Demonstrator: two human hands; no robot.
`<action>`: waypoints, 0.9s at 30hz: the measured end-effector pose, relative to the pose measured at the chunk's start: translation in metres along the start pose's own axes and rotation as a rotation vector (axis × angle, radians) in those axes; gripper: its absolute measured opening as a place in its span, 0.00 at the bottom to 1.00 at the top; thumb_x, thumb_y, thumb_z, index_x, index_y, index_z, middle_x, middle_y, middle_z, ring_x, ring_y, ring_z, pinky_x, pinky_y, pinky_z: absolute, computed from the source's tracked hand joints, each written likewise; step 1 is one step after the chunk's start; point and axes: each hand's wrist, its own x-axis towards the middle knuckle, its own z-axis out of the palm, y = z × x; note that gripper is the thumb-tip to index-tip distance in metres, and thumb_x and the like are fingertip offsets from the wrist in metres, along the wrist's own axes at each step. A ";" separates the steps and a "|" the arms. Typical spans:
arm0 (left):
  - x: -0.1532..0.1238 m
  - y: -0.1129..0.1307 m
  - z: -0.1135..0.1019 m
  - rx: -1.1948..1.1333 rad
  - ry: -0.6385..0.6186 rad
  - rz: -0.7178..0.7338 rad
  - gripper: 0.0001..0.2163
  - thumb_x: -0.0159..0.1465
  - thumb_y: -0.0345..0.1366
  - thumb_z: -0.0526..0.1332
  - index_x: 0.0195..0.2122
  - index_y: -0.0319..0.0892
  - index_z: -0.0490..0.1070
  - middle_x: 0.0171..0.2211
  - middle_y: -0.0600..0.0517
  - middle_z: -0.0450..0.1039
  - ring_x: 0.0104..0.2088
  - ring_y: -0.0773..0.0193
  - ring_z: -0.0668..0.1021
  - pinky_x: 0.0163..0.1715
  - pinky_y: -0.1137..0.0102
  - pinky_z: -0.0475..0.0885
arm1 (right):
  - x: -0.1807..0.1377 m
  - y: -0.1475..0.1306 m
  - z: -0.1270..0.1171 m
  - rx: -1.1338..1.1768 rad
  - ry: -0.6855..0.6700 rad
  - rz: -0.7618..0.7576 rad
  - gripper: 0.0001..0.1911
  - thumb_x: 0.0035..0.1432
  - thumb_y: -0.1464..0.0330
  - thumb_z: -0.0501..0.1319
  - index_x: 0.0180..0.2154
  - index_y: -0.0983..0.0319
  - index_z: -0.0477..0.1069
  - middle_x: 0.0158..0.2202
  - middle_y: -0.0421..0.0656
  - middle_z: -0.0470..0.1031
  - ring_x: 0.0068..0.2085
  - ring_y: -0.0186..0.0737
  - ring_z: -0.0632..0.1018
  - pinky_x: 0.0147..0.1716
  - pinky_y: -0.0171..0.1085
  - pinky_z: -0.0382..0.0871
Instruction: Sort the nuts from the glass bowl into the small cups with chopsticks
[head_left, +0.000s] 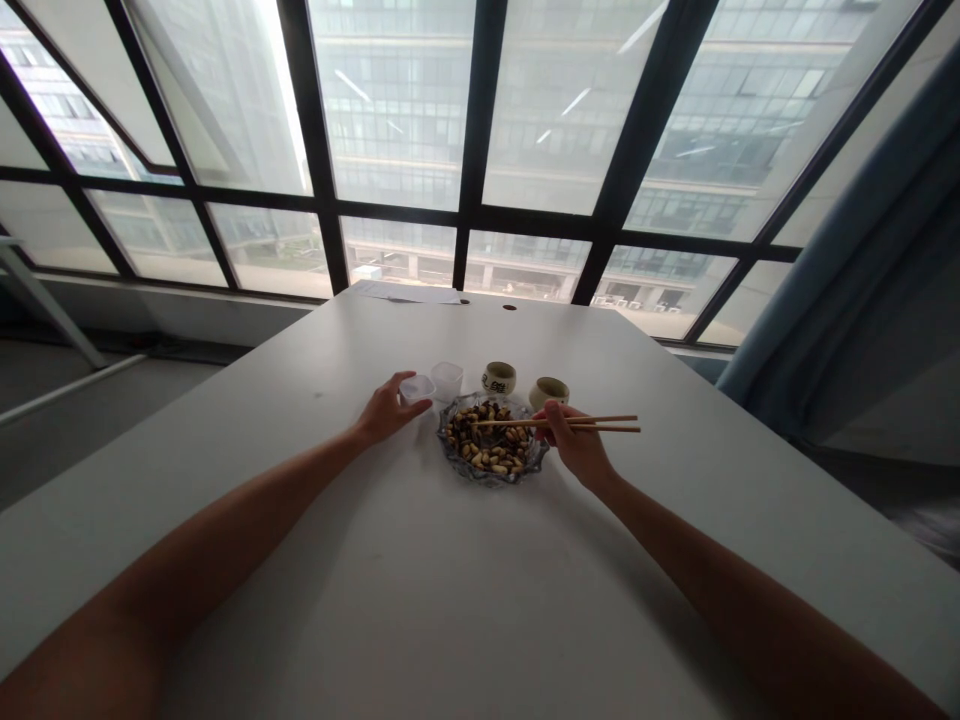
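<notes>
My right hand [571, 440] is closed on a pair of wooden chopsticks [600, 424]. Their tips reach left into a scalloped clear glass bowl [491, 481], among pale and dark nut-like pieces [495, 459]; whether the tips pinch a piece is too small to tell. With thumb and fingers around its left side, my left hand [391, 408] holds a small translucent plastic cup [418, 388] at the bowl's upper left. A second translucent cup [448, 381] stands just beside it. Two cream ceramic cups, one with dark writing [499, 378] and another [550, 391], stand behind the bowl.
Everything stands on a long white table [480, 600]. Papers [409, 293] lie at its far end by a round hole [510, 308]. Beyond are tall windows with dark frames [469, 150]. A blue curtain [847, 240] hangs at the right, and a white metal frame [52, 305] stands left.
</notes>
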 end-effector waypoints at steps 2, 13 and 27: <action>0.000 0.000 0.000 0.003 0.004 -0.003 0.34 0.55 0.55 0.66 0.58 0.41 0.67 0.39 0.47 0.76 0.33 0.60 0.77 0.37 0.65 0.74 | 0.000 0.000 0.001 0.013 -0.019 0.025 0.30 0.53 0.40 0.61 0.26 0.62 0.77 0.19 0.43 0.75 0.19 0.34 0.71 0.18 0.34 0.62; -0.003 0.002 -0.004 0.027 0.005 -0.013 0.34 0.56 0.55 0.65 0.59 0.40 0.67 0.39 0.47 0.76 0.34 0.59 0.77 0.37 0.65 0.74 | -0.001 -0.004 -0.004 0.146 0.115 0.111 0.32 0.47 0.38 0.64 0.23 0.62 0.75 0.14 0.41 0.71 0.15 0.31 0.66 0.13 0.32 0.58; -0.003 -0.007 -0.003 0.071 0.085 -0.021 0.34 0.57 0.53 0.65 0.61 0.39 0.64 0.47 0.42 0.76 0.41 0.54 0.79 0.43 0.60 0.75 | 0.001 0.023 -0.015 0.373 0.174 0.281 0.33 0.38 0.38 0.69 0.25 0.63 0.74 0.15 0.41 0.72 0.16 0.31 0.68 0.13 0.31 0.61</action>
